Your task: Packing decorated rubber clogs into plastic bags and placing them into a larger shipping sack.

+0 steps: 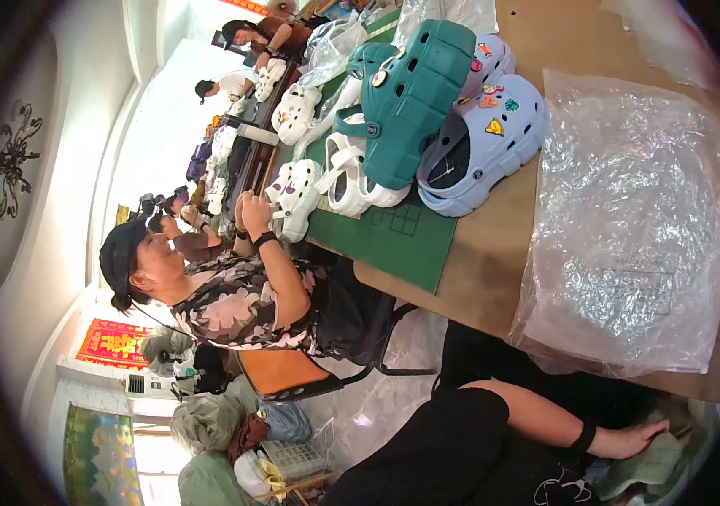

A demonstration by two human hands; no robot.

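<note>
My left hand [630, 440], with a black band at the wrist, reaches down beside the table at the lower right. Its fingers are closed on a grey-green cloth [647, 468], partly hidden at the rim. My right hand is out of view. Above my arm, a crumpled clear plastic bag [630, 228] lies flat on the brown tabletop [482, 274]. Left of it stand a pale lilac clog [486, 143] with colourful charms and a large teal clog [419, 101]. White clogs [351, 177] sit farther left, on a green cutting mat [402, 244].
A co-worker in a floral shirt [242, 295] sits at the table on an orange-seated chair [280, 371], hands raised together near a white clog [292, 198]. More people work farther along. Cloth bundles [208, 422] and a basket [301, 460] stand at the lower left.
</note>
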